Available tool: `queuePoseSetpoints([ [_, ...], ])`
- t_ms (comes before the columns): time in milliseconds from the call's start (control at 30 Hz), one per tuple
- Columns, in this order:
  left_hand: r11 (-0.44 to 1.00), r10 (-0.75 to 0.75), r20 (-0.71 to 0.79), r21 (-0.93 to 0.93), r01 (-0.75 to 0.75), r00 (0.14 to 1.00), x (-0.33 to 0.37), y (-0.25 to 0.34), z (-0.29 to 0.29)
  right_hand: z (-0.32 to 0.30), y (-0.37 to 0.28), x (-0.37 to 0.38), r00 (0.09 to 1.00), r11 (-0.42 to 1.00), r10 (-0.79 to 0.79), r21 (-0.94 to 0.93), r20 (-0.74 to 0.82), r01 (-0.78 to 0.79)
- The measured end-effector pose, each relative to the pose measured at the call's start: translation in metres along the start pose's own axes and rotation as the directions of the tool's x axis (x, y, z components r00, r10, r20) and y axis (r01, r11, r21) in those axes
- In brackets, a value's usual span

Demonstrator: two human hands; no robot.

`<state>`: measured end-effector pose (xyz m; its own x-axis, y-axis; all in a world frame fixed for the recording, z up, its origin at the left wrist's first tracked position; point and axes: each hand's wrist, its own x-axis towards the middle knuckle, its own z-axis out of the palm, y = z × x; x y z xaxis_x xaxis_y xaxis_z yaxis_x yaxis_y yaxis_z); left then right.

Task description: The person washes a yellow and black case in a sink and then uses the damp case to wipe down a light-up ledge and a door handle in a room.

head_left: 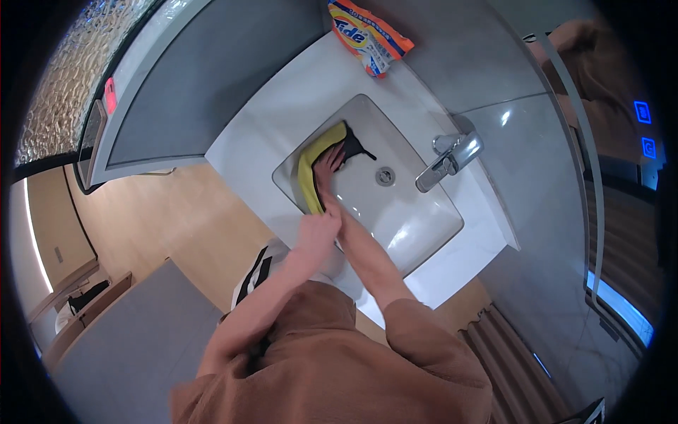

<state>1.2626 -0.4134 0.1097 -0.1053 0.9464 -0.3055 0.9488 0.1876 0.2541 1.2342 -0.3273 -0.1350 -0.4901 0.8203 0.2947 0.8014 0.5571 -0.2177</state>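
A two-sided cloth (306, 174), yellow on one face and dark on the other, lies along the left side of the white sink basin (417, 219). A thin dark loop sticks out at its far end. My right hand (329, 164) rests on the dark face with its fingers spread, pressed toward the basin floor. Closer to my body, my left hand (319, 230) is closed at the near end of the cloth, beside my right wrist. The fingertips of my left hand are partly hidden.
A chrome faucet (452, 157) stands on the right of the white countertop (247, 141), its spout over the basin. The metal drain (385, 177) shows in the basin floor. An orange detergent bag (371, 39) sits at the far corner. A mirror (600, 141) borders the right.
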Motion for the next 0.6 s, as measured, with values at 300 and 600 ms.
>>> queuePoseSetpoints([
  [300,0.999,0.03,0.065,-0.012,-0.029,0.997,0.045,-0.01,0.027,-0.074,0.103,0.097,0.849,0.969,-0.238,0.054,0.473,0.241],
  [600,0.949,0.181,0.048,-0.269,-0.162,0.982,0.058,0.064,0.02,-0.103,0.213,0.021,0.912,0.967,-0.153,-0.132,0.38,0.217],
])
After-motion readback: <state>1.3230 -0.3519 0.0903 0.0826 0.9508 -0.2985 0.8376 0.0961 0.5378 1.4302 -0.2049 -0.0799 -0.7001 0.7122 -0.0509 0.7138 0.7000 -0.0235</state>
